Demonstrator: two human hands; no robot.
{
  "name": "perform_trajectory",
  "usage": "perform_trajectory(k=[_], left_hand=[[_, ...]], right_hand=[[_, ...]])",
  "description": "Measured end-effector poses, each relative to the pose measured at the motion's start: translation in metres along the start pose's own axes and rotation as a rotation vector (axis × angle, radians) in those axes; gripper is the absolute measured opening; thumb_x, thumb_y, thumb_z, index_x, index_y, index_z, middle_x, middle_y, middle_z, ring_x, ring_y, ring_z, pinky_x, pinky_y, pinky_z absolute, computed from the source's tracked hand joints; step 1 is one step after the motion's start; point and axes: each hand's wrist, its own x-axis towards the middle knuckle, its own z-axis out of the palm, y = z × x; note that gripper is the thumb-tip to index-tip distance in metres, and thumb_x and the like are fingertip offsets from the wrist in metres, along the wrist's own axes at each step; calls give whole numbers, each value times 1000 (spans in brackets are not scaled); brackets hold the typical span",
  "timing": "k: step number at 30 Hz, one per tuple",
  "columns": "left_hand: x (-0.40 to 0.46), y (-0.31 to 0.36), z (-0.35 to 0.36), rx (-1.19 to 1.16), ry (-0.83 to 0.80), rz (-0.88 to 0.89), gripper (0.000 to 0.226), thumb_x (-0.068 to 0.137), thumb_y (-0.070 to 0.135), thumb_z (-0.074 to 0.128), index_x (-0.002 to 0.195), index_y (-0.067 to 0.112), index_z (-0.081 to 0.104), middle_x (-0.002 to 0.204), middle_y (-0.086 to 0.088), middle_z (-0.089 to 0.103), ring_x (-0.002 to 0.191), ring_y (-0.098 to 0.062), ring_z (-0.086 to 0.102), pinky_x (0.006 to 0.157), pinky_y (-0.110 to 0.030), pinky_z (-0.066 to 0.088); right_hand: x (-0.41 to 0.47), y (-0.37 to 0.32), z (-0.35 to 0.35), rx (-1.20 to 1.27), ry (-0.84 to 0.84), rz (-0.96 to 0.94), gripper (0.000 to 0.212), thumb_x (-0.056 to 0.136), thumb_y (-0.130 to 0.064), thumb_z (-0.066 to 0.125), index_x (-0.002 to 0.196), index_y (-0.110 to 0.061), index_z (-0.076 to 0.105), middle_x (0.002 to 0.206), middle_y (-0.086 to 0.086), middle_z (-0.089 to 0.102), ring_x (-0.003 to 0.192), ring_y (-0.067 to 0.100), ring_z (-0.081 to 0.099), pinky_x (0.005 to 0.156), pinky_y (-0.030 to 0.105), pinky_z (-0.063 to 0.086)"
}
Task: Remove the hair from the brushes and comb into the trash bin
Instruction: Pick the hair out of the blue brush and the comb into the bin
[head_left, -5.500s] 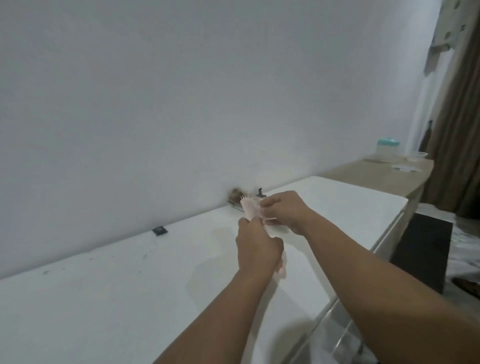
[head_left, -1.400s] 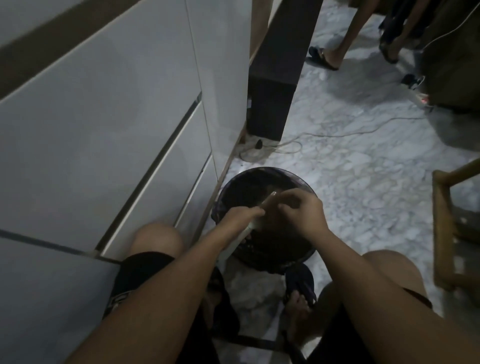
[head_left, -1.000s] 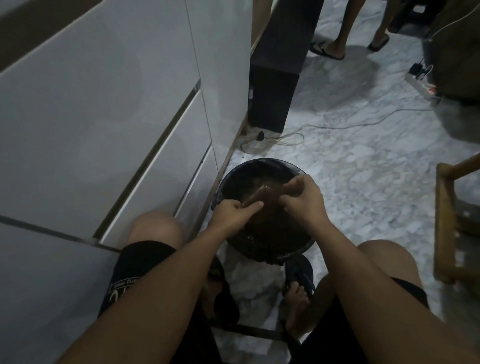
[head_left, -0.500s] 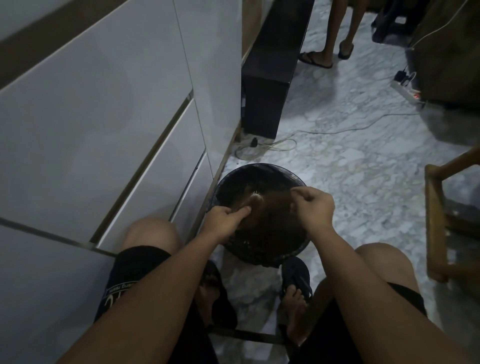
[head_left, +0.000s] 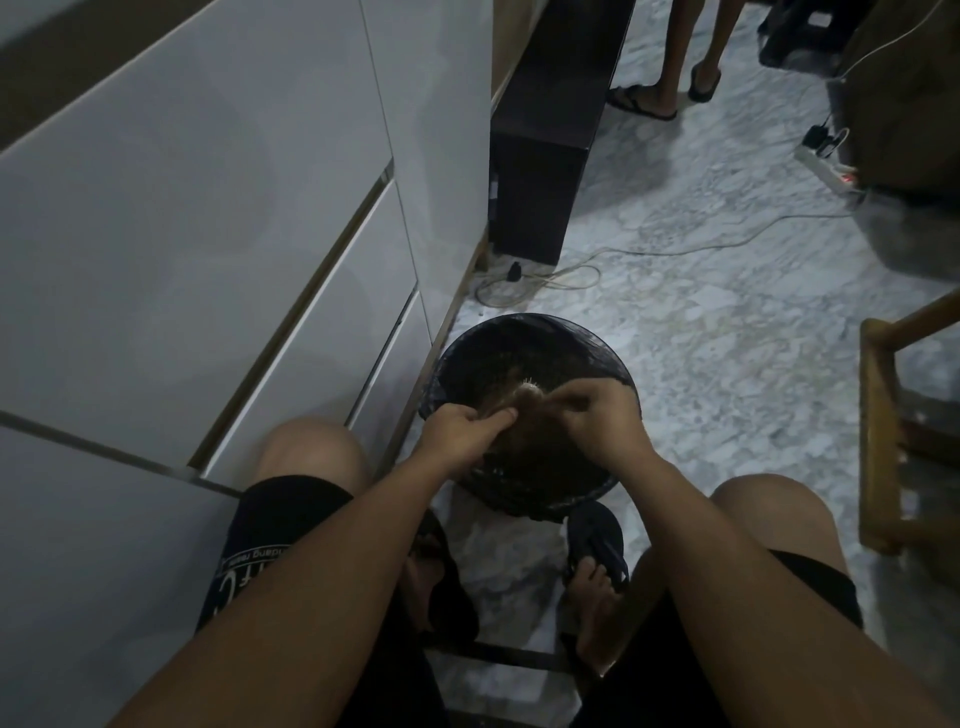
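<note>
Gray and white marble floor fills the room, and it is dim. White drawers stand on the left side. A round black bin with a dark bag in it sits on the floor right next to the drawers. The person sits low with both knees up, one on each side of the bin.

Both hands are over the open bin. The left hand is closed tight around a brush, which pokes out toward the middle of the bin. Only the tip of the brush shows, with a few pale bristles sticking up. The right hand is just beside it, with its fingers pinched together at the brush tip. Brown hair seems to hang below the brush, but it is too dark to be sure.

A black box stands farther back by the drawers, with a thin cord lying on the floor near it. Someone else's feet in sandals show at the top. A wooden chair frame is at the right edge.
</note>
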Motion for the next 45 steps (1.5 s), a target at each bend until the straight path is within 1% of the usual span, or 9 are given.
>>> perform_trajectory(k=[4,8,14,18,29,33,37,39,45], left_hand=[[0,2,0,-25,4,-19,49,84,51,66,88,3,72,62,-6,63,49,-17,57,45,-21,39],[1,3,-1,-8,14,-32,49,85,51,66,87,3,71,64,-9,64,47,-17,56,42,-19,39],[0,1,1,12,-40,-31,43,85,49,65,93,7,70,75,-7,67,59,-18,61,47,-22,40],[-1,3,1,41,-103,-21,36,85,46,66,92,11,66,83,-6,66,66,-17,61,47,-23,40],[-2,1,-1,110,-59,-4,30,84,40,68,68,16,61,63,0,59,55,-14,55,48,-25,38],[-2,7,-3,85,-69,-19,29,86,41,65,75,14,64,66,-2,60,55,-14,54,47,-24,37],[2,11,-5,76,-84,12,32,86,42,65,87,10,68,74,-3,63,62,-15,57,49,-25,39],[-2,0,1,91,-115,11,32,85,43,66,90,12,69,81,-3,66,68,-15,60,54,-26,43],[4,-1,-1,95,-43,15,32,81,46,69,70,16,64,72,-4,65,66,-19,61,59,-28,46]], right_hand=[[6,4,0,119,194,190,17,81,-12,67,85,-23,78,90,-2,77,91,16,70,89,30,54],[5,6,0,198,293,269,19,83,-7,63,91,-17,78,97,3,77,97,20,69,86,21,47],[1,-1,-1,149,-18,21,50,74,-9,72,120,-23,66,121,-1,61,109,8,55,94,21,42],[-4,-1,7,49,-55,-95,35,80,-27,75,115,-25,70,113,-3,60,99,7,56,86,15,42],[6,8,-4,325,430,432,14,85,-20,66,88,-10,76,88,11,74,94,28,68,84,28,48],[8,5,-4,424,201,373,28,76,-12,71,101,-20,62,93,-5,66,95,19,67,90,34,52],[6,-2,-4,355,-84,20,72,76,-6,75,138,-29,46,131,-12,50,101,-10,57,82,1,41],[-3,5,5,151,-102,-37,60,79,-11,73,134,-30,56,131,-4,56,114,5,56,88,5,38],[5,6,5,139,168,210,10,81,-13,71,85,-19,79,90,2,77,88,14,69,83,21,47]])
